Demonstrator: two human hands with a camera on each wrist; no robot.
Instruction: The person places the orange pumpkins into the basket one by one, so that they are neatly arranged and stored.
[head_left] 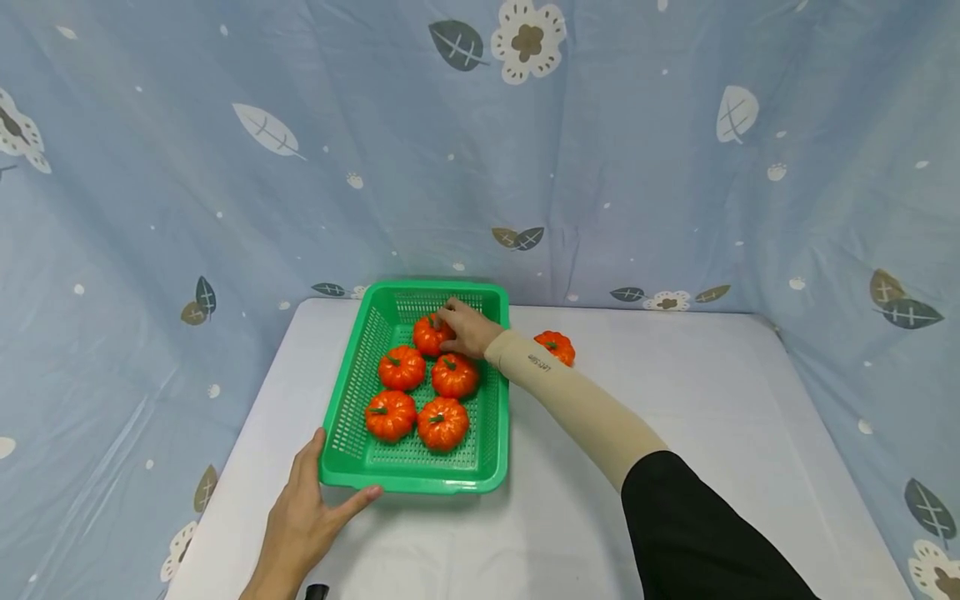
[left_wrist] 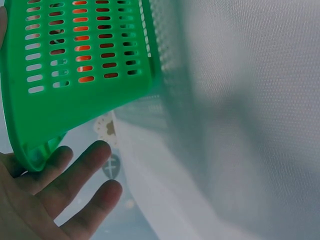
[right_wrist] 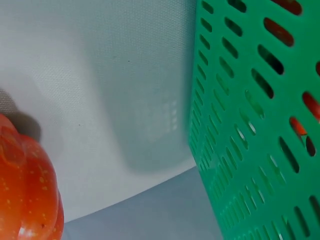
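A green plastic basket (head_left: pixel 416 483) with slotted walls stands on the table and holds several small orange-red pumpkins. My right hand (head_left: pixel 470 329) reaches over its right wall and grips a pumpkin (head_left: pixel 429 337) at the far end, fingers and thumb about its right side. Nearer in the basket are a pumpkin (head_left: pixel 455 377) and another pumpkin (head_left: pixel 390 416). At the near left corner, my left hand (head_left: pixel 303 508) touches the rim, thumb spread from the fingers. In the left wrist view the fingers (left_wrist: pixel 75 180) extend fairly straight below the basket's rim. The right wrist view does not show the right hand.
One pumpkin (head_left: pixel 557 346) lies on the white table (head_left: pixel 697 400) to the right of the basket, partly behind the right forearm. A blue patterned curtain (head_left: pixel 420 167) hangs behind the table and along its sides. A small black object (head_left: pixel 317 592) shows at the bottom edge.
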